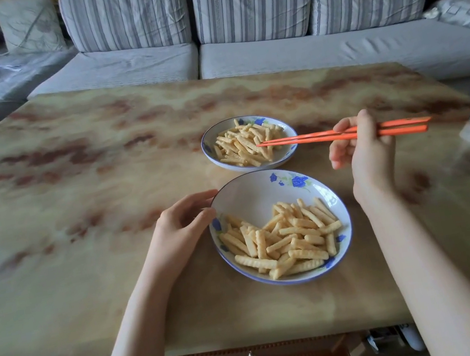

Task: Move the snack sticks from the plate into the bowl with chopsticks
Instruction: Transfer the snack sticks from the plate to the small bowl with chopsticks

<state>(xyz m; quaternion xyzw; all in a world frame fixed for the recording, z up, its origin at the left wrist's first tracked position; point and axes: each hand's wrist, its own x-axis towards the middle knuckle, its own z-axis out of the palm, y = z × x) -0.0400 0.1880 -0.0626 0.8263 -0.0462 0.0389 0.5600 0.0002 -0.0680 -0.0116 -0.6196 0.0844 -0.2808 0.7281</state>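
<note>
Snack sticks [285, 241], short, ridged and pale yellow, lie criss-crossed in the near dish [249, 197] by the bench's near edge. A far pile [237, 146] fills the far dish [281, 155] just behind. Orange chopsticks [314, 138] run left-right, tips over that pile, held in the right grip [361, 152]. The left grip [185, 221] holds the near dish's left rim. The glossy marbled bench [70, 175] stretches leftward.

near dish [254, 195] before far dish [283, 154], on table [71, 181]

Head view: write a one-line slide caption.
Right hand holds orange chopsticks over the far dish; left hand holds the near dish by its rim.
</note>
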